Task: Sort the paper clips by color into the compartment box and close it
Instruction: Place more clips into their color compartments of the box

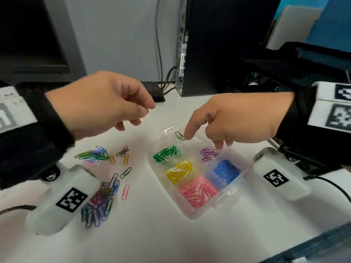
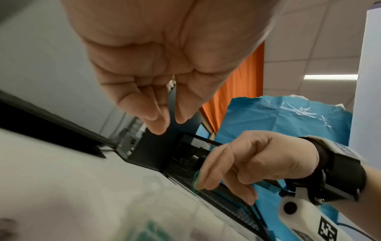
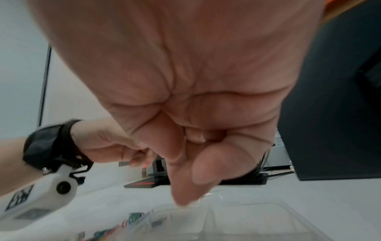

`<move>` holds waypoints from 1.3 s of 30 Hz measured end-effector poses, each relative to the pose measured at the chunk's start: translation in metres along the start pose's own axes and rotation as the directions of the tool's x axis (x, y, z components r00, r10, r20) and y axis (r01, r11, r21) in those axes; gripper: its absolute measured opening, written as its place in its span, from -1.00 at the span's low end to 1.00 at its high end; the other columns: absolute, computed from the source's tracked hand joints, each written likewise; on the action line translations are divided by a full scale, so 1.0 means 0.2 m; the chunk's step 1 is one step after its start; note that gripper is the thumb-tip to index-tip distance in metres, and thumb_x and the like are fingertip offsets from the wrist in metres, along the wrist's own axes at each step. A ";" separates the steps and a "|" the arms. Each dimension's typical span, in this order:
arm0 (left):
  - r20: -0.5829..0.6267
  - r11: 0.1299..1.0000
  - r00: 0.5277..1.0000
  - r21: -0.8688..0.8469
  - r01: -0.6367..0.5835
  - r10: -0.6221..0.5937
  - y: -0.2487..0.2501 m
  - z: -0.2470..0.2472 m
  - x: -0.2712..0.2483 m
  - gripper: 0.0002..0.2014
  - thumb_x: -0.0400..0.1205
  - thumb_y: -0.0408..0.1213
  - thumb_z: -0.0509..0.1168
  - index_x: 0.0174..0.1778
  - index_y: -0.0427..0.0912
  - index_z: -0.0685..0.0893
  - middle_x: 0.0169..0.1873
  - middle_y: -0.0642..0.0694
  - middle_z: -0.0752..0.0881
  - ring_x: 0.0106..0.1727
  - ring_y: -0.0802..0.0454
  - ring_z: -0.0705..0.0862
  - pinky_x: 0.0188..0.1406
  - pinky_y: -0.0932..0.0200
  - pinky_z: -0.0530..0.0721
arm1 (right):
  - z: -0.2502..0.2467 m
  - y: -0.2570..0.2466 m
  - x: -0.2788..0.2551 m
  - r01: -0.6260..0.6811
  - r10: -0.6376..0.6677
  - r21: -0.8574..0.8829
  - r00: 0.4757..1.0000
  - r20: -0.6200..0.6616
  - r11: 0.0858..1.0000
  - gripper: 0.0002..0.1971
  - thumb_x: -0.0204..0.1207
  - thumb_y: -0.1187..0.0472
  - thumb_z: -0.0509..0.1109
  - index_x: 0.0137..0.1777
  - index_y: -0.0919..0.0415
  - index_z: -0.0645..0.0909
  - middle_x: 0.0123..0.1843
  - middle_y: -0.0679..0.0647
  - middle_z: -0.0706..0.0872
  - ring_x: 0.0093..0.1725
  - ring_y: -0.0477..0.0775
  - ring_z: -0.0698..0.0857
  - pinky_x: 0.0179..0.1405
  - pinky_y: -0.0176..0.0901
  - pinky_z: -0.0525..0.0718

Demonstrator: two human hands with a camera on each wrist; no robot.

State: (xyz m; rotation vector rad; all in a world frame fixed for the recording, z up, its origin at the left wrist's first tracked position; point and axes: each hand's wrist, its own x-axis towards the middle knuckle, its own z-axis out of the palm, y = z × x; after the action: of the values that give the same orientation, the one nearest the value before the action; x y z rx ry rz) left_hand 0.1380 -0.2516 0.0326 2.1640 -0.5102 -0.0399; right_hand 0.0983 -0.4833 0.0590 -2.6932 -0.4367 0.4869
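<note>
A clear compartment box (image 1: pixel 232 192) lies open on the white desk, right of centre. It holds sorted piles: green clips (image 1: pixel 166 153), yellow clips (image 1: pixel 179 170), pink clips (image 1: pixel 198 190), purple clips (image 1: pixel 208 153) and blue clips (image 1: pixel 227 170). My right hand (image 1: pixel 188 137) hovers over the box's far end and pinches a single green clip (image 1: pixel 179 135) (image 2: pixel 196 179) at its index fingertip. My left hand (image 1: pixel 138 118) hangs above the desk, left of the box, with loosely curled fingers (image 2: pixel 160 120) that hold nothing. A mixed pile of loose clips (image 1: pixel 98 202) and a smaller cluster (image 1: pixel 93 154) lie on the left.
A few single clips lie between the piles and the box, among them a pink clip (image 1: pixel 125 192) and a green one (image 1: pixel 125 172). A black computer tower (image 1: pixel 218 44) stands behind the box. A monitor (image 1: pixel 34 35) stands at the far left, and a black keypad (image 1: pixel 153 90) lies by the cables.
</note>
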 end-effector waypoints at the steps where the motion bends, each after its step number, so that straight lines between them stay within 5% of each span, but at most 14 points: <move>1: -0.018 0.999 1.000 0.033 0.009 -0.008 -0.03 -0.06 -0.04 -0.82 0.53 -0.45 0.42 -0.17 -0.04 0.81 -0.27 -0.13 0.82 -0.22 -0.05 0.80 -0.43 0.11 0.63 | 0.01 -0.03 0.02 -0.004 0.004 -0.035 1.000 0.002 0.999 -0.60 0.47 0.34 0.22 0.03 -0.15 0.76 -0.43 -0.07 0.75 -0.48 -0.23 0.67 -0.43 -0.39 0.67; 6: 0.008 0.973 0.992 0.192 0.126 -0.129 -0.20 -0.33 -0.22 -0.74 0.51 -0.35 0.46 -0.17 0.21 0.80 -0.28 0.04 0.81 -0.25 0.08 0.81 -0.43 0.11 0.74 | 0.02 -0.11 0.02 0.006 -0.008 -0.044 0.999 -0.045 0.999 -0.68 0.51 0.30 0.27 -0.09 -0.14 0.76 -0.41 -0.05 0.77 -0.45 -0.23 0.70 -0.44 -0.37 0.66; 9: 0.056 0.917 0.968 0.338 0.211 -0.244 -0.29 -0.42 -0.32 -0.85 0.41 -0.04 0.51 -0.14 0.29 0.77 -0.25 0.20 0.77 -0.29 0.10 0.79 -0.31 0.05 0.81 | 0.05 -0.23 0.00 0.084 -0.086 -0.047 0.995 -0.045 0.995 -0.78 0.48 0.12 0.34 -0.05 -0.28 0.72 -0.35 -0.24 0.77 -0.39 -0.25 0.72 -0.34 -0.34 0.71; 12: 0.109 0.823 0.954 0.539 0.180 -0.280 -0.34 -0.45 -0.41 -0.88 0.49 -0.06 0.47 -0.10 0.26 0.72 -0.20 0.25 0.72 -0.29 0.23 0.73 -0.23 0.23 0.74 | 0.14 -0.40 0.00 0.163 -0.164 -0.160 0.986 0.003 0.974 -0.84 0.51 -0.02 0.33 0.03 -0.33 0.61 -0.29 -0.64 0.61 -0.31 -0.61 0.56 -0.32 -0.67 0.49; 13: 0.132 0.779 0.946 0.607 0.158 -0.295 -0.35 -0.44 -0.43 -0.86 0.50 -0.03 0.45 -0.06 0.27 0.69 -0.17 0.24 0.71 -0.24 0.27 0.69 -0.22 0.31 0.68 | 0.18 -0.46 0.00 0.176 -0.176 -0.211 0.984 0.019 0.962 -0.81 0.51 -0.08 0.31 0.09 -0.36 0.56 -0.21 -0.63 0.60 -0.25 -0.68 0.49 -0.26 -0.74 0.42; 17: 0.249 0.651 0.893 0.757 0.062 -0.374 -0.35 -0.37 -0.53 -0.53 0.43 0.18 0.43 0.26 0.28 0.55 0.03 0.25 0.58 -0.01 0.28 0.61 0.04 0.24 0.60 | 0.32 -0.65 0.06 0.207 -0.176 -0.371 0.978 0.114 0.905 -0.57 0.49 -0.28 0.28 0.34 -0.36 0.35 0.07 -0.38 0.60 -0.14 -0.39 0.56 -0.17 -0.54 0.49; 21: 0.299 0.605 0.887 0.796 -0.029 -0.351 -0.37 -0.29 -0.60 -0.43 0.38 0.18 0.45 0.30 0.26 0.49 0.09 0.15 0.53 0.04 0.07 0.60 0.06 0.13 0.61 | 0.46 -0.74 0.17 0.230 -0.167 -0.448 0.970 0.176 0.864 -0.45 0.43 -0.36 0.33 0.31 -0.10 0.41 0.14 -0.10 0.65 0.05 0.00 0.64 0.07 0.02 0.65; 25: 0.304 0.641 0.902 0.766 -0.040 -0.307 -0.40 -0.26 -0.59 -0.50 0.37 0.12 0.49 0.20 0.17 0.55 0.04 0.10 0.52 -0.03 0.03 0.60 -0.01 0.12 0.62 | 0.58 -0.80 0.27 0.182 -0.118 -0.472 0.980 0.163 0.862 -0.45 0.33 -0.39 0.42 0.11 -0.02 0.43 -0.03 -0.06 0.60 -0.08 0.04 0.61 -0.13 -0.05 0.58; 31: 0.316 0.734 0.912 0.678 -0.024 -0.262 -0.44 -0.28 -0.53 -0.63 0.39 0.06 0.50 0.05 0.05 0.61 -0.13 0.07 0.68 -0.15 0.08 0.65 -0.12 0.14 0.66 | 0.66 -0.84 0.33 0.131 -0.096 -0.417 0.990 0.103 0.900 -0.47 0.34 -0.32 0.47 0.14 -0.09 0.37 -0.03 -0.12 0.53 -0.14 -0.04 0.55 -0.12 -0.12 0.57; 34: 0.275 0.871 0.941 0.490 0.040 -0.198 -0.43 -0.36 -0.51 -0.77 0.48 -0.01 0.44 0.01 0.04 0.68 -0.17 0.09 0.69 -0.29 0.23 0.60 -0.16 0.17 0.67 | 0.57 -0.87 0.32 0.128 -0.132 -0.369 0.991 0.014 0.920 -0.62 0.44 -0.29 0.36 0.05 -0.10 0.36 -0.10 -0.14 0.54 -0.17 -0.09 0.54 -0.29 -0.22 0.49; 39: 0.090 0.979 0.994 0.201 0.040 -0.059 -0.41 -0.47 -0.52 -0.93 0.50 -0.08 0.37 -0.19 0.07 0.74 -0.28 0.07 0.75 -0.26 0.12 0.69 -0.13 -0.08 0.74 | 0.47 -0.90 0.31 0.161 -0.185 -0.138 0.966 -0.183 0.977 -0.77 0.52 -0.17 0.33 -0.05 -0.04 0.55 -0.15 -0.09 0.64 -0.19 -0.10 0.59 -0.27 -0.12 0.58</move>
State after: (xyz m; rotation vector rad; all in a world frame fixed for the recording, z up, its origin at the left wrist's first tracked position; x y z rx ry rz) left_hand 0.0904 -0.0968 0.0099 2.3798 -0.5341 -0.1247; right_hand 0.0759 -0.2746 0.0326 -2.7509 -0.6572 0.1486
